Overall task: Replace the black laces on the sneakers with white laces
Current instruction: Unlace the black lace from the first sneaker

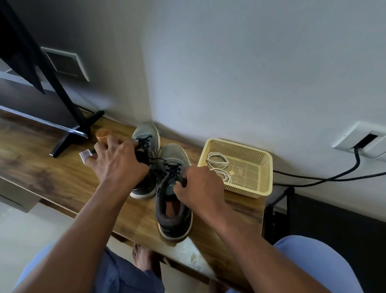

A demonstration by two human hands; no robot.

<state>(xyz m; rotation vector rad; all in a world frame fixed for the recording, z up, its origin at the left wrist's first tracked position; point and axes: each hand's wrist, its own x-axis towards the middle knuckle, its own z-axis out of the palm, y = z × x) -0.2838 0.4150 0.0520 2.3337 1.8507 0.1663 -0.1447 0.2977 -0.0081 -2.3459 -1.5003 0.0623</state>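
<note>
Left hand (118, 163): pinching a black lace (143, 144) on the far shoe (145, 157).
Right hand (199, 186): gripping the near shoe (174, 201).
Basket (264, 171): holding white laces (218, 163) at three o'clock.

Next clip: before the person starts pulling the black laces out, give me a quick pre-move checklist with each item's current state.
1. Both sneakers on the table, upright: ok.
2. Black laces still threaded: ok.
3. Right hand gripping the near sneaker at the tongue: ok.
4. Left hand pinching a lace end on the far sneaker: cannot tell.
5. White laces ready in the yellow basket: ok.
</note>
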